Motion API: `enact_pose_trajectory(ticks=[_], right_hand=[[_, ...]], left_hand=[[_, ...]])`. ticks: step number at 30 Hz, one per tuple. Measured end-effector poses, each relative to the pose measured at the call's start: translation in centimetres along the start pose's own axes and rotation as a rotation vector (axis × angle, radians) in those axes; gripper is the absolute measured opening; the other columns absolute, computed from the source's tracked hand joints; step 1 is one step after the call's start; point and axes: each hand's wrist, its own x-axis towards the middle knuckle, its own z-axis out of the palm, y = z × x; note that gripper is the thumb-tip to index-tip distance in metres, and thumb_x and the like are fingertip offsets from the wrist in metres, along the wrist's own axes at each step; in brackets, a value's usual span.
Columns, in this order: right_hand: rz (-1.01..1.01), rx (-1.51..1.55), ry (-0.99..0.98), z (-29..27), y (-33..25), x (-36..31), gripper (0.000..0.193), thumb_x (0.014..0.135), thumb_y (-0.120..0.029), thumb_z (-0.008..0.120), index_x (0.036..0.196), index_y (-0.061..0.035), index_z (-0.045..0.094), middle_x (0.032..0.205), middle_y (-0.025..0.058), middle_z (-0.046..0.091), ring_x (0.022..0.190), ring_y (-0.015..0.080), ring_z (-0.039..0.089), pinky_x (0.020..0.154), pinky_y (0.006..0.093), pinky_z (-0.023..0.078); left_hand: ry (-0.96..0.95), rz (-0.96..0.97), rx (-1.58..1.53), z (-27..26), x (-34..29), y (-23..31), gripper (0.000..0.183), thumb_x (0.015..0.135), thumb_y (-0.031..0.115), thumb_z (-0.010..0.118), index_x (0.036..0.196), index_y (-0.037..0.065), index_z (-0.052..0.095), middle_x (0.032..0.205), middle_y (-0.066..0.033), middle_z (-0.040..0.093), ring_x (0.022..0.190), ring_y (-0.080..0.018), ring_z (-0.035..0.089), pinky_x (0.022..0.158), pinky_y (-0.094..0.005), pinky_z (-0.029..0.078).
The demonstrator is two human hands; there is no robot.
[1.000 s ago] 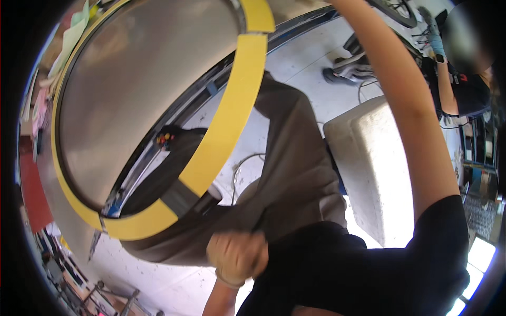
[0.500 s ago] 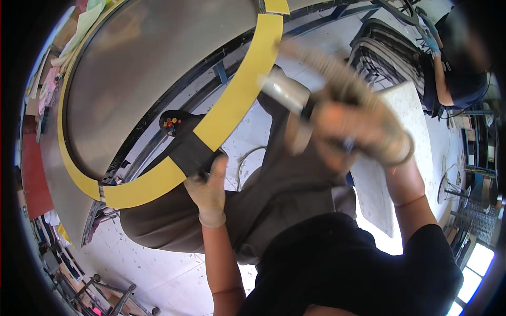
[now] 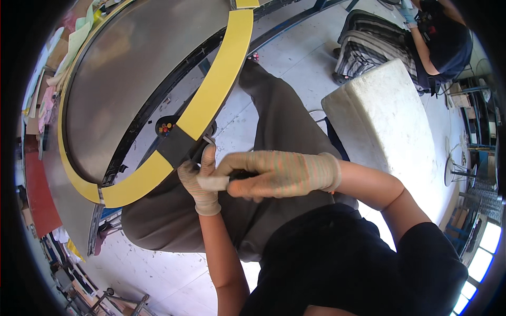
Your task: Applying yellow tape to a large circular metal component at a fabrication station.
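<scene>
Both my hands wear striped knit gloves and meet at the near edge of a large ring-shaped frame (image 3: pixel 216 73) faced with yellow strips. Between two strips lies a bare dark section (image 3: pixel 177 145). My left hand (image 3: pixel 199 181) is closed beside that section, thumb raised. A small grey piece shows just above the thumb; what the fingers hold is hidden. My right hand (image 3: pixel 282 173) reaches across from the right, curled around a tool with a pale, blunt end (image 3: pixel 213 183). That end is blurred and overlaps my left hand. The tool's grip is covered by the fingers.
A dark dish of small coloured pieces (image 3: pixel 166 128) sits below the ring. To my right stands a pale block-like bench (image 3: pixel 385 113). Farther off, another person (image 3: pixel 445 42) works beside a striped cloth-covered seat (image 3: pixel 371 47). My knees are under the ring's near side.
My right hand has swung down and left, bringing the tool from above my lap to my left hand. My left hand stays by the dark section. The view has shifted slightly.
</scene>
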Motion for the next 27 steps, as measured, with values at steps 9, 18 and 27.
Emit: enact_pose_trajectory(ticks=[9,18,27], right_hand=[[0.363,0.337,0.104,-0.2,-1.0,2.0,0.041,0.101,-0.035,0.058,0.119,0.0015,0.057,0.077,0.0068,0.065,0.051,0.0069,0.051,0.044,0.0230,0.039],[0.304,0.464,0.222,0.1,0.1,4.4,0.033,0.097,-0.028,0.062,0.111,0.0015,0.061,0.073,0.0076,0.060,0.049,0.0084,0.050,0.042,0.0242,0.037],[0.180,0.454,0.609,2.8,1.1,5.4,0.027,0.097,-0.026,0.063,0.093,-0.0006,0.056,0.072,0.0052,0.059,0.050,0.0095,0.050,0.043,0.0262,0.038]], left_hand=[[-0.167,0.415,0.628,0.6,1.2,1.5,0.039,0.079,0.012,0.088,0.112,0.005,0.067,0.099,-0.0021,0.069,0.087,-0.0145,0.064,0.080,-0.0332,0.053],[-0.094,0.260,0.466,0.3,0.7,1.3,0.043,0.083,0.026,0.086,0.109,0.000,0.065,0.100,-0.0044,0.069,0.086,-0.0137,0.064,0.078,-0.0308,0.053],[-0.095,0.361,0.822,-2.7,1.8,-0.1,0.035,0.086,0.012,0.076,0.114,-0.006,0.063,0.105,-0.0094,0.071,0.090,-0.0166,0.067,0.081,-0.0333,0.055]])
